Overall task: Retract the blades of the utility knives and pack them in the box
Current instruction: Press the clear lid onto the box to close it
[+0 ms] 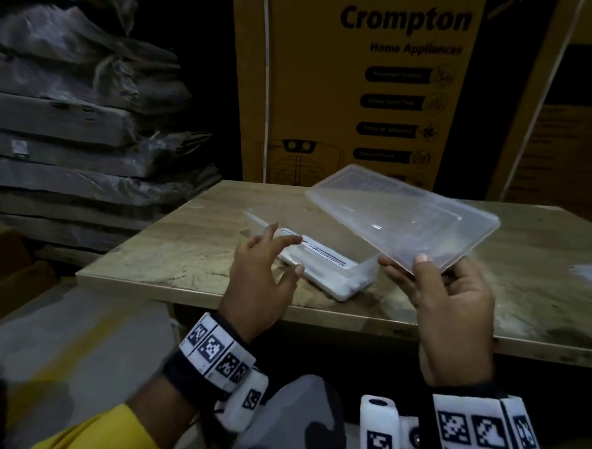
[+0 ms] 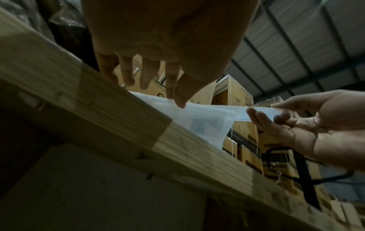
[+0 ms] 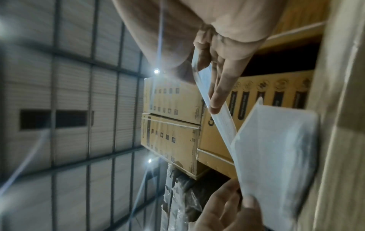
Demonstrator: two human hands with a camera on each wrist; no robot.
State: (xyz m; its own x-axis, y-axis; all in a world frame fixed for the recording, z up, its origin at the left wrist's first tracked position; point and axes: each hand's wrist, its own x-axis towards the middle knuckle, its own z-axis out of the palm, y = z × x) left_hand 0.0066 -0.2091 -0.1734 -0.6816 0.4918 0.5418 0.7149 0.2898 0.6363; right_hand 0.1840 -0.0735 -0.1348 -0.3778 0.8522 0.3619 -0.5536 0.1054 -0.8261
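Observation:
A translucent plastic box [image 1: 360,274] sits on the wooden table [image 1: 183,252], and white utility knives [image 1: 324,255] lie inside it. My right hand [image 1: 422,275] pinches the near corner of the clear lid [image 1: 401,216], thumb on top and fingers beneath, holding it tilted over the box's right side. My left hand [image 1: 274,259] hovers with spread fingers over the box's near left end, holding nothing. In the left wrist view my left hand's thumb [image 2: 180,100] is at the rim of the box [image 2: 201,123]. In the right wrist view my right hand [image 3: 217,65] grips the lid [image 3: 219,118] edge-on beside the box [image 3: 276,148].
Yellow Crompton cartons [image 1: 356,90] stand right behind the table. Flat plastic-wrapped packages [image 1: 71,109] are stacked high on the left. Brown boxes [image 1: 7,271] lie on the floor at the left. The table's front edge [image 1: 317,308] is close to my wrists.

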